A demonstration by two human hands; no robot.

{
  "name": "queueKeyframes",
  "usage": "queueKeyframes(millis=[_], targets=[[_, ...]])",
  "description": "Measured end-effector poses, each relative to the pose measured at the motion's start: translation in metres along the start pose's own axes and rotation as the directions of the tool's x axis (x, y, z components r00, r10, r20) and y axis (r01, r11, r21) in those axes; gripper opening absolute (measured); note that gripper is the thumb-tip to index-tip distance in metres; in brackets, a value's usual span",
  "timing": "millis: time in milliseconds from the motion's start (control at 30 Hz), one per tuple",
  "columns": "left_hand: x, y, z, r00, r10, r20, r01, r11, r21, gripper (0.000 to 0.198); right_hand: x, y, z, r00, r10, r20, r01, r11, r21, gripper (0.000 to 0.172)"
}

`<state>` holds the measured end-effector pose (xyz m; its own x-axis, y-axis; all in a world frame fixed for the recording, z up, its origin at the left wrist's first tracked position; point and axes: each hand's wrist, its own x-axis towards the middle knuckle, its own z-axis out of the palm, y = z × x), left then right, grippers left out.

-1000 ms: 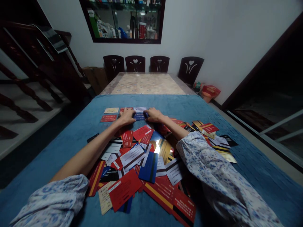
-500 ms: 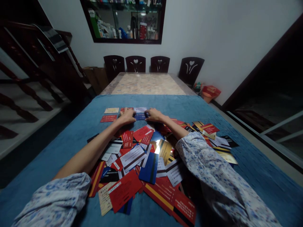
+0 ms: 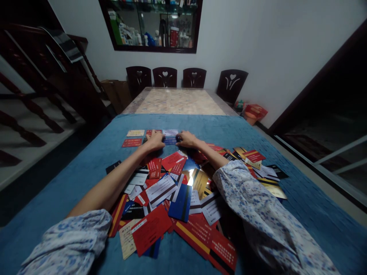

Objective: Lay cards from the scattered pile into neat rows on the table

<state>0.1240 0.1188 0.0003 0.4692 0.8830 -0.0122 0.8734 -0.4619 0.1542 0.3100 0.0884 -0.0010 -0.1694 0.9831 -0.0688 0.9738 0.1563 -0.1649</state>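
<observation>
Both of my hands are at a blue card point(image 3: 171, 141) lying flat on the cloth. My left hand point(image 3: 155, 140) has its fingertips at the card's left edge, fingers curled. At the right edge, my right hand point(image 3: 187, 139) pinches in the same way. Just beyond lies a white card point(image 3: 170, 132). A red card point(image 3: 154, 132) is partly covered by my left fingers. Further left are a cream card point(image 3: 135, 133) and another red card point(image 3: 132, 143) in front of it. Under my forearms spreads a loose heap of cards, including a plain blue one point(image 3: 180, 203) with a dark stripe.
A blue cloth point(image 3: 86, 179) covers the near part of the table; a beige patterned tabletop point(image 3: 177, 100) shows at the far end. Dark chairs point(image 3: 194, 77) stand behind it. A stair railing point(image 3: 31, 103) is on the left, and a red bag point(image 3: 256, 111) sits beyond the right side.
Both hands stay at the blue card's two ends, with hardly any movement. The camera view has shifted very slightly.
</observation>
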Motion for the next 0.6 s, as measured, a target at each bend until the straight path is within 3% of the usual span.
queueKeyframes(millis=[267,600], targets=[[0.001,0.0,0.005,1.0,0.016,-0.025,-0.015,0.999,0.041,0.038,0.002,0.004,0.001,1.0,-0.025,-0.009,0.024,1.0,-0.012,0.046],[-0.005,-0.001,0.008,0.994,0.07,-0.089,-0.067,0.997,0.034,0.038,-0.012,0.018,-0.006,0.99,-0.126,-0.069,0.134,0.984,0.114,0.047]])
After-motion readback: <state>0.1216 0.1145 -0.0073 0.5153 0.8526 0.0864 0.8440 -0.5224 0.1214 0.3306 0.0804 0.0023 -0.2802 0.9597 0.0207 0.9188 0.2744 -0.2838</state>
